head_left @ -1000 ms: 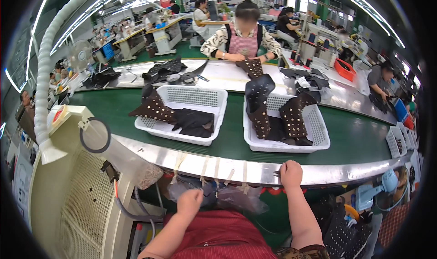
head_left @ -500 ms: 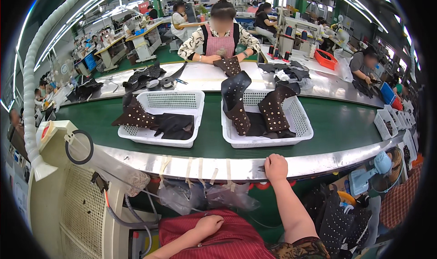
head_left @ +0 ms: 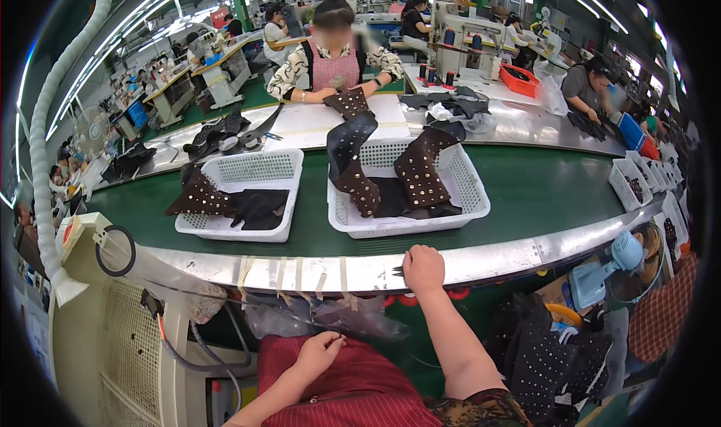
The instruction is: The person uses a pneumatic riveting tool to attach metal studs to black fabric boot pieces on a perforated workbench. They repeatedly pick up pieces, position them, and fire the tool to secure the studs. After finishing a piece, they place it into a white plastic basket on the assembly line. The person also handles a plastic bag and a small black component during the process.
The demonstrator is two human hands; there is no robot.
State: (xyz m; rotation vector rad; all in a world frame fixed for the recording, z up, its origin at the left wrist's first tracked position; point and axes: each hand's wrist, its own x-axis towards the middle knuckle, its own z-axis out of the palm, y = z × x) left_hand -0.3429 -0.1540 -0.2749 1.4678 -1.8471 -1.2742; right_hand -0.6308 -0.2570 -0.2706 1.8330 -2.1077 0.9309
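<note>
My right hand (head_left: 424, 268) rests on the metal edge (head_left: 511, 254) of the green conveyor, its fingers closed. Two dark pointed tips of what look like thread snips (head_left: 398, 271) stick out on its left; the rest is hidden in the hand. Over my red striped apron (head_left: 353, 382), my left hand (head_left: 318, 354) has its fingers curled in, and what they hold, if anything, is hidden. Beyond the right hand stands a white basket (head_left: 405, 230) with studded brown-black boot uppers (head_left: 422, 173) and dark pieces. Another white basket (head_left: 263, 235) to the left holds a studded upper (head_left: 201, 193) and black pieces (head_left: 259, 207).
Across the green conveyor belt (head_left: 526, 194), a co-worker in a pink apron (head_left: 334, 74) handles a studded piece (head_left: 349, 103). A clear tube (head_left: 150, 265) and beige machine (head_left: 113, 337) stand at my left. Studded black pieces (head_left: 548, 352) and a blue fan (head_left: 627, 250) are at my right.
The view has swung slightly right, so the baskets appear further left. My left hand has lifted a little and its fingers are more bent. My right hand stays at the metal edge.
</note>
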